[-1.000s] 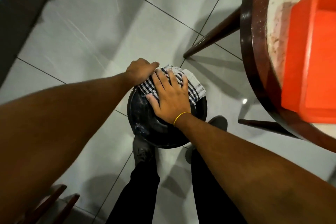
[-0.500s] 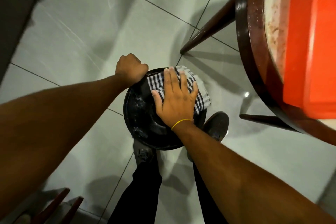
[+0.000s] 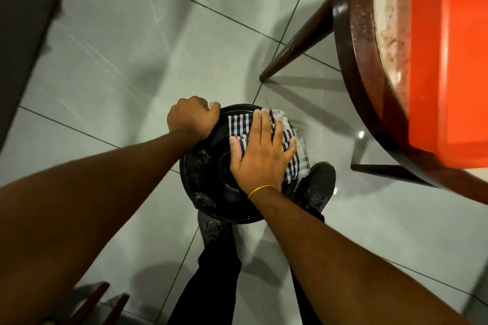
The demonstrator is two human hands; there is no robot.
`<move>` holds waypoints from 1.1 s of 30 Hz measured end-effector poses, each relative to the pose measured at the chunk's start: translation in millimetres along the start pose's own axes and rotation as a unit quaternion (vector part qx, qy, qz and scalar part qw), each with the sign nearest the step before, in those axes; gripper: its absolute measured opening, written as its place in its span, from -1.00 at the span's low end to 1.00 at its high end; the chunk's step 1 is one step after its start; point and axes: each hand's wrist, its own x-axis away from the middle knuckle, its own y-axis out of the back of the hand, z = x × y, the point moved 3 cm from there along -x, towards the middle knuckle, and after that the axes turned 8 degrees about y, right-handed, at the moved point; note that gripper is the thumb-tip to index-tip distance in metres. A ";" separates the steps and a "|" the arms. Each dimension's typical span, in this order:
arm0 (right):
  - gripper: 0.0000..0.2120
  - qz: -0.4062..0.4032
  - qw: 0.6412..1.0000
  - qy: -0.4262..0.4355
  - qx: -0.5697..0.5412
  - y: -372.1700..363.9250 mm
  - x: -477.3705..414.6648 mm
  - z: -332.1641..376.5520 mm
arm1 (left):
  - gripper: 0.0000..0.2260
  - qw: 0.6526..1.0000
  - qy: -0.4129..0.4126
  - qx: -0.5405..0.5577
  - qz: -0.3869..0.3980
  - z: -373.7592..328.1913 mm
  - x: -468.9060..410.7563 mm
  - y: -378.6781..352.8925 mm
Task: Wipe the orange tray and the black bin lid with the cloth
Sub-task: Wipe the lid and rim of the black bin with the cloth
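On round glossy lid [image 3: 211, 187], checked cloth [image 3: 239, 125]

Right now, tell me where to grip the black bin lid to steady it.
Grip the black bin lid at its raised far-left rim, coming from the left, as the left hand does. That edge is bare; the right hand presses the cloth over the far-right part.

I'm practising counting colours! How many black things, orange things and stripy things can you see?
Black: 3, the bin lid, left shoe and right shoe
Orange: 1, the tray
Stripy: 1, the cloth
Total: 5
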 end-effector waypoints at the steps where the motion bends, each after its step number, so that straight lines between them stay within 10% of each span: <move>1: -0.23 0.000 1.000 -0.001 0.004 -0.8 0.4 0.0 | -0.61 1.000 0.015 0.005 0.000 0.8 -0.6 0.4; 15: -0.22 -0.025 0.879 -0.458 -0.128 -14.1 64.8 48.6 | -0.64 1.000 0.018 0.005 -0.019 0.4 3.1 -6.0; 19: -0.08 0.099 0.908 -0.374 -0.159 4.6 81.4 25.9 | -0.66 1.000 0.007 -0.006 -0.006 -1.8 4.1 -3.1; 23: -0.12 0.122 0.990 0.036 -0.057 60.5 93.2 -19.9 | -0.66 1.000 0.000 -0.025 -0.001 -3.3 5.6 -2.6; 25: -0.18 0.166 0.921 0.351 -0.013 72.8 87.3 -33.8 | -0.66 0.999 0.004 -0.037 -0.004 -3.3 6.0 -1.2; 28: -0.22 0.250 0.645 0.714 0.108 58.1 63.5 -45.9 | -0.65 0.999 0.002 -0.040 -0.001 -2.2 7.3 0.4; 30: -0.32 0.226 0.478 0.831 0.170 37.5 37.3 -43.8 | -0.65 0.999 0.002 -0.051 0.001 -4.2 6.3 1.1; 33: -0.31 0.220 0.382 0.886 0.146 9.5 7.6 -30.6 | -0.64 0.999 0.014 -0.050 0.010 1.1 2.0 -1.2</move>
